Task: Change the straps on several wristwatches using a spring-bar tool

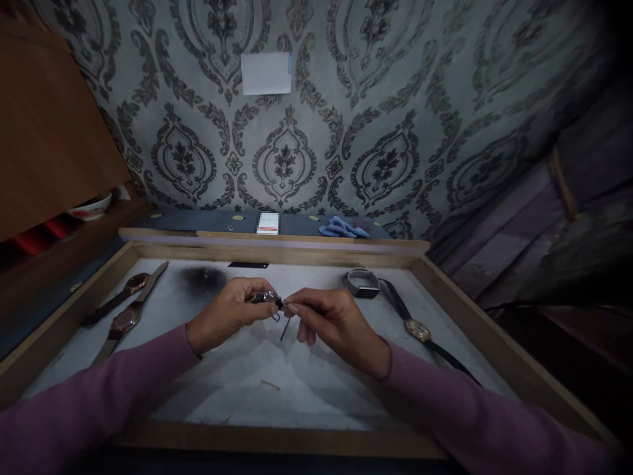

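Above the middle of a shallow wooden tray, my left hand (232, 310) is closed around a small wristwatch (270, 297) with a shiny metal case. My right hand (333, 320) pinches at the watch's right end, where a short dark piece shows. What exactly its fingertips grip is too small to tell. A thin dark strip (285, 328) hangs below the fingertips, and a small dark loop (275, 317) shows beside it. Both hands are raised over the tray's white lining, with their fingertips almost touching.
Two watches (123, 320) (137, 282) lie at the tray's left. A grey-banded watch (362, 284) and a black-strapped watch (418, 330) lie right. A thin tan piece (270, 384) rests near the front. Behind the wooden rim (277, 243) are a small box (268, 223) and blue cloth (343, 227).
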A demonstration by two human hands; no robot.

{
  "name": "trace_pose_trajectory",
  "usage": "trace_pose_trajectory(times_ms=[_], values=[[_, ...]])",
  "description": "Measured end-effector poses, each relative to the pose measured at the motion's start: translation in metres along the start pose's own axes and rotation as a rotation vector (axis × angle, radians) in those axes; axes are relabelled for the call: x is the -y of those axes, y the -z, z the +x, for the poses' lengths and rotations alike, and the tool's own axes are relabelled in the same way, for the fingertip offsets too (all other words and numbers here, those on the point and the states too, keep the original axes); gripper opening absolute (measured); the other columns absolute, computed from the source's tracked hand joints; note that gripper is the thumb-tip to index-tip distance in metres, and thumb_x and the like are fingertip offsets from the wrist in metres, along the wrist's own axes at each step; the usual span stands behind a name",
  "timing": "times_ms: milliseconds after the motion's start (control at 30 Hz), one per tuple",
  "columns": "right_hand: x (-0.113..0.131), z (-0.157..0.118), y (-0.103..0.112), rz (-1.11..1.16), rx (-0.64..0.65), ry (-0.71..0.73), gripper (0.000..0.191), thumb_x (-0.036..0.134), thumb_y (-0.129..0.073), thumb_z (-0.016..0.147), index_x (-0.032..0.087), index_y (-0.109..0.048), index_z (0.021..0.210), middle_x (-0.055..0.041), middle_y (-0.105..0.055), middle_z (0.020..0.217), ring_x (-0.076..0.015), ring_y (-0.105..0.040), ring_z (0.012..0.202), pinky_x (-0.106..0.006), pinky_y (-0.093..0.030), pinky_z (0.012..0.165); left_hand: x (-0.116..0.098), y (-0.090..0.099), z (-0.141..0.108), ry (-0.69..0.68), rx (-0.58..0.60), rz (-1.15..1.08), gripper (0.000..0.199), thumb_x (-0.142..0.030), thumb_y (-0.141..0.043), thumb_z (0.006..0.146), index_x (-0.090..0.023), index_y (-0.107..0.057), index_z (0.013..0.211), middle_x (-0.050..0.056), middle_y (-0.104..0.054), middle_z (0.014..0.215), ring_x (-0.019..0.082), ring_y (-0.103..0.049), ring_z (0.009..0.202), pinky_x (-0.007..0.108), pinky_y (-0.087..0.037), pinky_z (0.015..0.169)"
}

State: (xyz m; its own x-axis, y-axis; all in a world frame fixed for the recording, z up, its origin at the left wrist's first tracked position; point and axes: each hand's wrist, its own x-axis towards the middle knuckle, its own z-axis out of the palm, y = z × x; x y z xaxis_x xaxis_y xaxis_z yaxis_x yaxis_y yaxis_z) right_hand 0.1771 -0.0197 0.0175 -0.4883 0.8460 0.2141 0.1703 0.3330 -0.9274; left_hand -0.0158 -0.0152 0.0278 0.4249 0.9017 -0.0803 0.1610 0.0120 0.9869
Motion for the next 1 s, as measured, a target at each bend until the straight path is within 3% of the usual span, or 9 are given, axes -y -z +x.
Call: trace_pose_trajectory(times_ms=[667,867,1000], values=[[-0.0041,0.0009,-0.0017,0.097,-0.024,-0.046,0.031,0.042,-0.058,0.087,0.012,-0.066,0.081,0.0007,-0.059,0.057,-0.0075,-0.057,0.042,-0.018,-0.046,0.040,0.0009,0.0000,0.0004,0.016,-0.025,-0.056,0.018,-0.033,-0.065,0.072,-0.016,-0.058,0.075,-0.009,-0.039,0.053,0.005,-0.024,0.045,0.021,-0.018,0.043],[-0.0040,0.0008,-0.0021,0.125,-0.028,-0.052,0.032,0.044,-0.058,0.086,0.013,-0.065,0.080,-0.0025,-0.063,0.067,-0.0076,-0.059,0.044,-0.018,-0.048,0.041,0.0000,0.0002,0.0005,0.019,-0.026,-0.089,0.020,-0.033,-0.066,0.070,-0.015,-0.058,0.075,-0.009,-0.039,0.054,0.005,-0.024,0.045,0.021,-0.018,0.043],[-0.0046,0.0009,-0.0015,0.121,-0.023,-0.058,0.033,0.043,-0.058,0.087,0.012,-0.066,0.081,-0.0014,-0.062,0.063,-0.0078,-0.057,0.043,-0.019,-0.047,0.041,0.0014,0.0015,0.0000,0.013,-0.015,-0.063,0.020,-0.033,-0.065,0.072,-0.015,-0.059,0.077,-0.009,-0.039,0.053,0.005,-0.025,0.045,0.021,-0.018,0.044]])
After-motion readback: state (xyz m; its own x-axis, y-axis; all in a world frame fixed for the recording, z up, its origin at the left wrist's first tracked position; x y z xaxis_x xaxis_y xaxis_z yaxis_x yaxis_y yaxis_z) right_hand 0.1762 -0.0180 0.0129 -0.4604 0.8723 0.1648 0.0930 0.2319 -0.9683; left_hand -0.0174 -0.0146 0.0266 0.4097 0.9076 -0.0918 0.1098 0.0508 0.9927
